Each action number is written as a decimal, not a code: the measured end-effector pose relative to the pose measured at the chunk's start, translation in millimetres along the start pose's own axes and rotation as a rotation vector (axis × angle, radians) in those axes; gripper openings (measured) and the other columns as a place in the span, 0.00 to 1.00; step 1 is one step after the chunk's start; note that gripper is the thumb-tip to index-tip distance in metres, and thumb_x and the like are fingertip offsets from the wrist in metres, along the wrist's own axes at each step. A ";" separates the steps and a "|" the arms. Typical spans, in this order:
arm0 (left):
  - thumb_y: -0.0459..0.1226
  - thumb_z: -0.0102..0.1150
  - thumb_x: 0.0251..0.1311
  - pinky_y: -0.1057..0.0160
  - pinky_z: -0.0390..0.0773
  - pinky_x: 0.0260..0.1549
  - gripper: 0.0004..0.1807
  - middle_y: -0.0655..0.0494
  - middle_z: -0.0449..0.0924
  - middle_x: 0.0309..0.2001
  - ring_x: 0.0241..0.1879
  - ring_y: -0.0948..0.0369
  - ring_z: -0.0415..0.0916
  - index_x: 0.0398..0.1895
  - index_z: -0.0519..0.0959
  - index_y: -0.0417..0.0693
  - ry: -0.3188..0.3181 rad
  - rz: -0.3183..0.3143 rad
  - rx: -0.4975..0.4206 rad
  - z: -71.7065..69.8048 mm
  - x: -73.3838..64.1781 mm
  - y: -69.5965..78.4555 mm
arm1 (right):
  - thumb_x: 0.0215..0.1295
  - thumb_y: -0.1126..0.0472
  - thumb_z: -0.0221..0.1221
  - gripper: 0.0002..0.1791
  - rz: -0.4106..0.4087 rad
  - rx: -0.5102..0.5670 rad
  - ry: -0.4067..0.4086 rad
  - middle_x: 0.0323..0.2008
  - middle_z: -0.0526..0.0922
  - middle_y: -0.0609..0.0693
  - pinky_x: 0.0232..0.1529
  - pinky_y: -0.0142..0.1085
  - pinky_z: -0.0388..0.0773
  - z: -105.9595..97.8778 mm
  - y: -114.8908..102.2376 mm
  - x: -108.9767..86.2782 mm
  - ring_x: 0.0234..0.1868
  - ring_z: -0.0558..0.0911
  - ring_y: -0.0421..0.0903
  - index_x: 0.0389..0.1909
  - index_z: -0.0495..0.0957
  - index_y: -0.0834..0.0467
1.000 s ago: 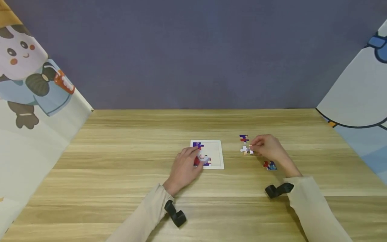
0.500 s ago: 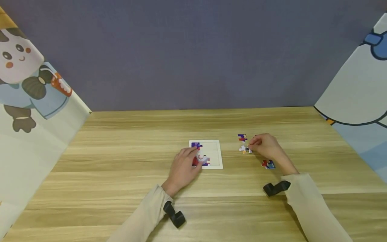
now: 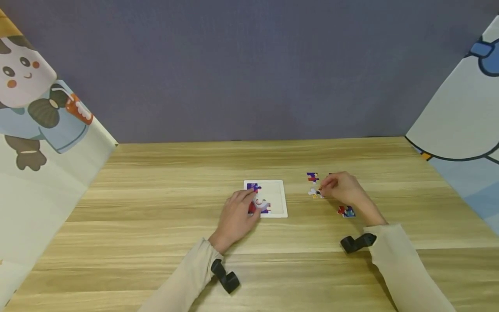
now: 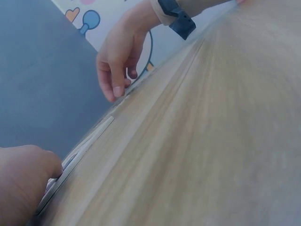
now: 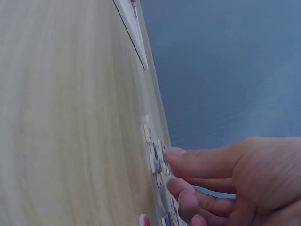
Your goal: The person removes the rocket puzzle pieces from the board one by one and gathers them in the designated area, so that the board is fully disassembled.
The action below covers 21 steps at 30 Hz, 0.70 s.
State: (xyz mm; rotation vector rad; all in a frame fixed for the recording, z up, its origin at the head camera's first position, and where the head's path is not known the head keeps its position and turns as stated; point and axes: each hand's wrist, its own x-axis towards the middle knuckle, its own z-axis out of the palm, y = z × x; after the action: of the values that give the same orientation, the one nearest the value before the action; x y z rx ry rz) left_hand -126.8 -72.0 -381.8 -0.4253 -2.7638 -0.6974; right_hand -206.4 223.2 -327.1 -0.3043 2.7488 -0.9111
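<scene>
My left hand (image 3: 235, 219) rests on the left side of a white square puzzle tray (image 3: 284, 203), thumb and fingers spread over it. Inside the tray, a purple corner piece (image 3: 252, 186) and a red, white and purple section (image 3: 262, 206) show beside the fingers, partly covered by them. My right hand (image 3: 343, 189) pinches the right end of a white puzzle piece (image 3: 313, 193) between thumb and index finger, low at the tabletop. In the right wrist view, the thumb (image 5: 197, 162) hides the index fingertip, and the white piece (image 5: 154, 157) lies by its tip.
A purple and red puzzle piece (image 3: 312, 177) lies just beyond the white one. Nearer me is a red and blue piece (image 3: 346, 211), below the right hand. Another dark piece (image 3: 331, 174) peeks out behind that hand. A dark wall (image 3: 249, 69) stands along the table's far edge.
The right fingertips have shifted slightly over the white piece, covering a bit more of its right end. The left hand stays on the tray. The head view has shifted a little.
</scene>
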 end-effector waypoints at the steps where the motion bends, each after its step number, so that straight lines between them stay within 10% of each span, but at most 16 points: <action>1: 0.45 0.58 0.59 0.51 0.72 0.56 0.24 0.46 0.76 0.59 0.59 0.50 0.71 0.54 0.78 0.39 -0.001 0.001 0.002 0.3 0.2 -0.3 | 0.57 0.63 0.64 0.11 -0.003 -0.004 -0.012 0.30 0.80 0.55 0.30 0.34 0.71 -0.3 -0.4 -0.1 0.31 0.76 0.46 0.39 0.80 0.65; 21: 0.45 0.57 0.60 0.51 0.72 0.57 0.24 0.47 0.75 0.59 0.59 0.51 0.70 0.56 0.77 0.39 -0.019 0.000 0.007 -1.0 0.5 0.2 | 0.55 0.65 0.65 0.11 -0.037 -0.036 0.024 0.28 0.80 0.53 0.32 0.34 0.70 3.8 2.9 1.9 0.30 0.76 0.45 0.38 0.80 0.65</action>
State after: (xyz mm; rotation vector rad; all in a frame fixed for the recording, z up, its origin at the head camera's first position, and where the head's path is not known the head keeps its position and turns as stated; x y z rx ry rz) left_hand -127.0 -72.2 -380.6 -0.4322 -2.7830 -0.6877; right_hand -207.5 222.8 -332.1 -0.3535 2.7932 -0.8810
